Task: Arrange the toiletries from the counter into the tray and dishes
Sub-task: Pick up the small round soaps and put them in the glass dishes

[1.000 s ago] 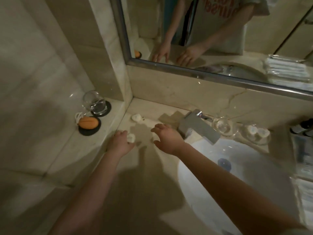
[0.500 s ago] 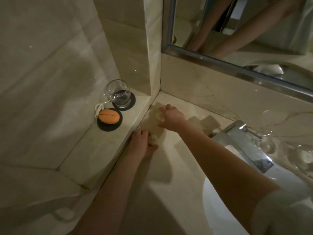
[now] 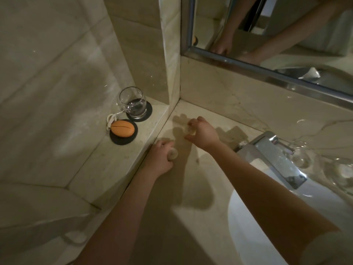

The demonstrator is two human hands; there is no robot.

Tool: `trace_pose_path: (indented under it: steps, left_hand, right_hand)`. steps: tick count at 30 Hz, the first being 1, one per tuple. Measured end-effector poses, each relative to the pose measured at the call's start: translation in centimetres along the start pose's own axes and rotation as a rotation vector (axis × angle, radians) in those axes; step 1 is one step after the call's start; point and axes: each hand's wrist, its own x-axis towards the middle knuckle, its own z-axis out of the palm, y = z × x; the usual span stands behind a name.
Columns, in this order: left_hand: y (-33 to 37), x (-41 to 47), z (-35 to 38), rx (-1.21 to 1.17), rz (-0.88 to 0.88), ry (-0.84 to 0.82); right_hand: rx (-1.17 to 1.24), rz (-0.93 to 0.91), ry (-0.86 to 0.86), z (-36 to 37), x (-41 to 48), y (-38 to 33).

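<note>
My left hand [image 3: 159, 158] rests on the marble counter [image 3: 193, 232] beside the raised ledge, its fingers closed on a small white round toiletry [image 3: 173, 154]. A little farther back, my right hand [image 3: 203, 133] is closed on a second small white round toiletry [image 3: 190, 130], which sits at counter level near the corner under the mirror. Two clear glass dishes [image 3: 343, 174] stand at the right behind the tap; the nearer dish [image 3: 300, 158] is partly hidden by it.
On the raised ledge [image 3: 114, 165] at the left stand a glass tumbler [image 3: 133, 105] on a black coaster and an orange soap [image 3: 122, 127] on a black dish. A chrome tap [image 3: 275, 157] overhangs the white basin [image 3: 254, 222]. A mirror [image 3: 267, 35] runs along the back wall.
My view has swung left toward the corner. My right hand reached back to the far white toiletry and closed on it. My left hand stays on the near one.
</note>
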Motion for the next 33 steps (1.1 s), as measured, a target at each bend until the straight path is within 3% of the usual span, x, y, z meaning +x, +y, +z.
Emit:
trace_pose_path:
  steps: [5,11,15,21,26,33]
  left_hand:
    - [1.2,-1.4,1.3,0.038,-0.153,0.162]
    - [3.7,-1.1,1.2,0.196,-0.187,0.208]
    - [5.2,-1.5,0.8,0.175,-0.203,0.21]
    - [11.2,-3.2,0.9,-0.132,-0.075,0.254]
    - [17.6,-5.5,1.2,-0.349,0.155,0.24]
    - [25.8,-7.2,3.2,-0.294,0.429,0.158]
  right_hand:
    - [0.07,0.002,0.131,-1.5,-3.8,1.2]
    - [0.113,-0.002,0.187,-3.2,-7.7,2.1]
    - [0.14,0.011,0.25,-4.9,-10.1,2.4]
    - [0.177,0.031,0.366,-8.0,-13.8,3.9]
    - [0.193,0.087,0.465,-10.8,-17.3,6.5]
    - [0.191,0.219,0.567,-14.5,-22.9,12.9]
